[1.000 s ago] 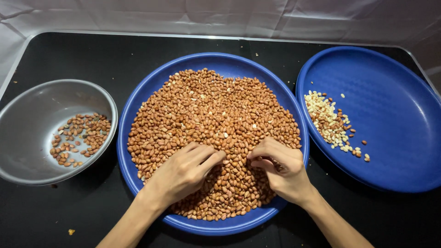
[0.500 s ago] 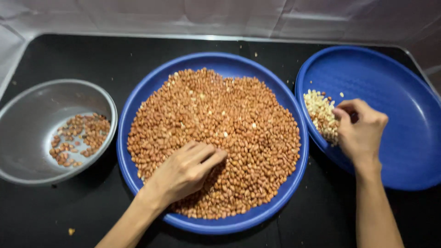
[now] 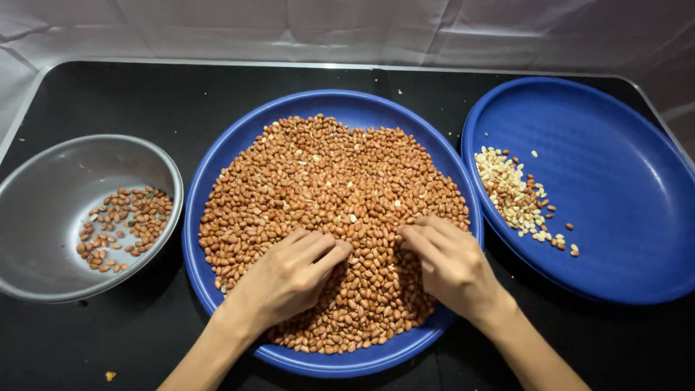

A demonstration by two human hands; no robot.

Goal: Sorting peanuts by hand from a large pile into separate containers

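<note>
your right hand (image 3: 450, 268) is back from the right blue plate (image 3: 615, 181) onto the peanut pile (image 3: 326, 195) | left hand (image 3: 289, 275) stays flat, fingers loose, holding nothing | right fingers curled, pinch unclear | pale pieces (image 3: 510, 192) dropped right; sorting continues | steel bowl (image 3: 43, 217) left

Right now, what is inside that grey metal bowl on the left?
The grey metal bowl holds a small patch of red-skinned peanuts on its floor; the rest of its inside is bare metal. Nothing covers them. Both hands are away, in the middle blue tray.
</note>
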